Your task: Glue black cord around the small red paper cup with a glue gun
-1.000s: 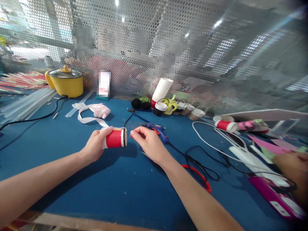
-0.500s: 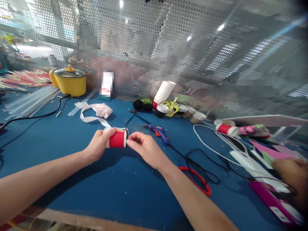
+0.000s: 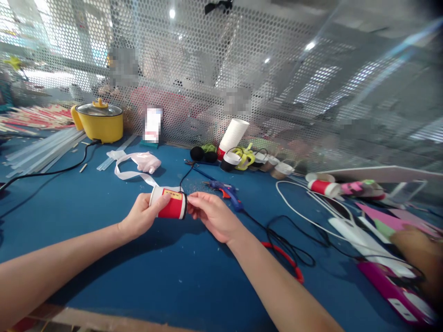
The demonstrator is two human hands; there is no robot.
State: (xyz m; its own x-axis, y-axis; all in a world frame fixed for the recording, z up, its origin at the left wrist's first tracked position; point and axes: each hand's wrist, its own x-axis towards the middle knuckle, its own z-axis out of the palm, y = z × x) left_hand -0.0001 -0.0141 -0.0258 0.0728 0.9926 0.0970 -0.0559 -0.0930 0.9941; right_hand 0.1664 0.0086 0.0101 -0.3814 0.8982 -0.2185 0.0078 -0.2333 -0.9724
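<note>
From the head camera, the left hand (image 3: 143, 215) is wrapped around a red cup (image 3: 170, 203) lying sideways just above the blue table (image 3: 104, 258), thumb across its side. The right hand (image 3: 212, 215) has its fingers pinched together at the cup's dark rim, touching it. A black cord (image 3: 184, 176) runs up from the cup. A blue glue gun (image 3: 226, 190) lies just behind the right hand.

Bare mat (image 3: 104, 258) nearside; glue gun (image 3: 224, 190) behind
</note>
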